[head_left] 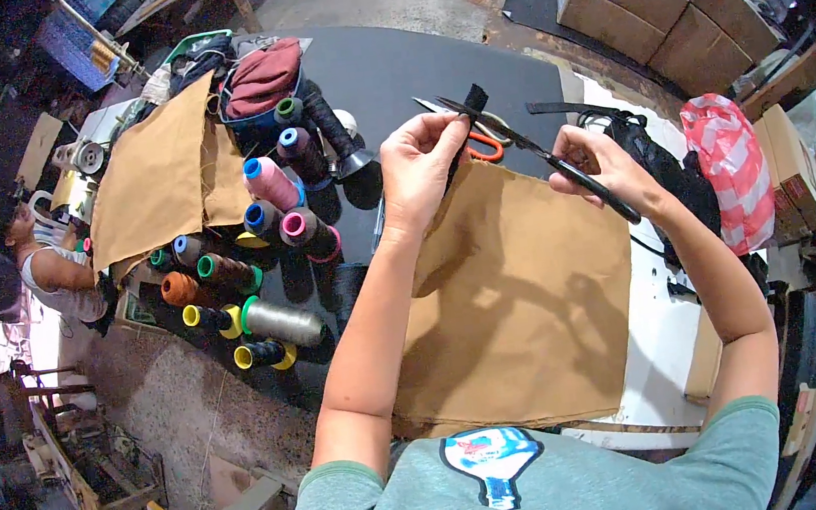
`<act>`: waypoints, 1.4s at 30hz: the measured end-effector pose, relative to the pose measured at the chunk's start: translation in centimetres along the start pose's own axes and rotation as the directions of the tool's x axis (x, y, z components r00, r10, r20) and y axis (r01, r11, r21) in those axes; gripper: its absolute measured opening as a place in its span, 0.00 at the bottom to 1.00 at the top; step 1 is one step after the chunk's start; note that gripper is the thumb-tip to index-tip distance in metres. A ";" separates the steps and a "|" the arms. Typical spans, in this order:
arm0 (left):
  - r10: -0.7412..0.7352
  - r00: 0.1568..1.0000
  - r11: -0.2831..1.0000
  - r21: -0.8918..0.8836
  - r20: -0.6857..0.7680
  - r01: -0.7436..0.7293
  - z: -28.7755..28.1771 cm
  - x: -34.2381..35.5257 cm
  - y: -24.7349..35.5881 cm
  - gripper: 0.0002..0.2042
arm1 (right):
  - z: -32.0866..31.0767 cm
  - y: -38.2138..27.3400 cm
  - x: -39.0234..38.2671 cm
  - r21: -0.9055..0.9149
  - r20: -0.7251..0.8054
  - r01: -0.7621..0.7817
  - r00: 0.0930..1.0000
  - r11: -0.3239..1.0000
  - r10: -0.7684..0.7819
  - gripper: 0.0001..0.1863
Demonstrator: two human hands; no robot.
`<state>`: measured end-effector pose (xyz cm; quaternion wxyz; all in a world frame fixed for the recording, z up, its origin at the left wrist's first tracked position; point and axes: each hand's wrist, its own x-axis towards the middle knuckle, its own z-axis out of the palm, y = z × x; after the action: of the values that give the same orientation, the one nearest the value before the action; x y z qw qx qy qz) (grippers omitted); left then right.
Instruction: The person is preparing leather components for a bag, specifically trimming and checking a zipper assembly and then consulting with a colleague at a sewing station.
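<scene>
My left hand [421,165] is closed in a pinch on a black fabric strip [477,97], whose short end sticks up past the fingertips. My right hand [603,164] grips the handles of large black scissors [539,147]. Their blades point up and left, and the tips reach the strip close to my left fingers; whether they touch it I cannot tell. Below both hands lies a stack of tan cloth [525,312] in front of me, with the shadows of my arms on it. Behind the strip another pair of scissors with orange handles [485,147] rests on the table, partly hidden.
Several thread cones [283,320] crowd the dark table [387,66] on the left. Beyond them are more tan cloth [158,178] and a bin of dark red fabric [264,78]. Black straps [653,151] and a red-and-white bag [729,173] lie right. Another person [62,269] sits far left.
</scene>
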<state>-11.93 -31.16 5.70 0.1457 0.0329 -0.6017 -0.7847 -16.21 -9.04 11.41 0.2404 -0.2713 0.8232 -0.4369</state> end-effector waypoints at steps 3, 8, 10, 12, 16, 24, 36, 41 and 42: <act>-0.016 1.000 1.000 -0.025 -0.004 0.016 0.1 0.1 0.1 0.05 | 0.0 -0.1 -0.1 -0.020 -0.008 0.007 1.000 1.000 -0.007 0.19; -0.018 1.000 0.997 -0.070 0.023 0.020 0.1 -0.2 0.7 0.05 | 0.4 -0.1 -0.2 -0.026 -0.008 0.014 1.000 1.000 -0.014 0.19; -0.004 0.999 0.991 -0.132 0.054 0.012 0.2 -0.1 0.2 0.05 | 0.5 0.0 -0.5 -0.023 -0.010 0.008 1.000 1.000 -0.008 0.19; -0.041 0.997 0.983 -0.177 0.063 0.051 0.1 0.0 0.2 0.04 | 0.6 -0.7 -0.8 -0.101 -0.014 -0.079 0.997 0.992 0.078 0.23; -0.046 0.996 0.975 -0.211 0.082 0.062 0.1 -0.1 0.5 0.05 | 0.4 -1.6 -0.8 -0.050 0.038 -0.133 0.990 0.990 0.135 0.26; -0.042 0.995 0.973 -0.223 0.088 0.060 0.4 0.2 0.4 0.05 | 0.5 0.0 -0.3 -0.156 0.088 -0.044 0.994 0.987 0.058 0.32; -0.007 0.997 0.980 -0.195 0.082 0.023 0.3 0.0 0.4 0.05 | 0.7 -0.6 -0.7 -0.226 0.070 0.034 0.997 0.974 -0.019 0.33; 0.019 0.994 0.977 -0.213 0.103 0.003 0.1 -0.1 0.4 0.06 | 1.1 -1.5 -0.9 -0.196 0.041 -0.004 0.999 0.981 0.013 0.33; 0.019 0.994 0.977 -0.213 0.103 0.003 0.1 0.0 0.4 0.06 | 1.1 -1.4 -0.8 -0.218 0.021 0.006 1.000 0.976 -0.002 0.32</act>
<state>-11.83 -31.13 6.15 0.1199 -0.0266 -0.5210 -0.8447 -14.55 -9.79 12.14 0.2168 -0.3022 0.8631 -0.3416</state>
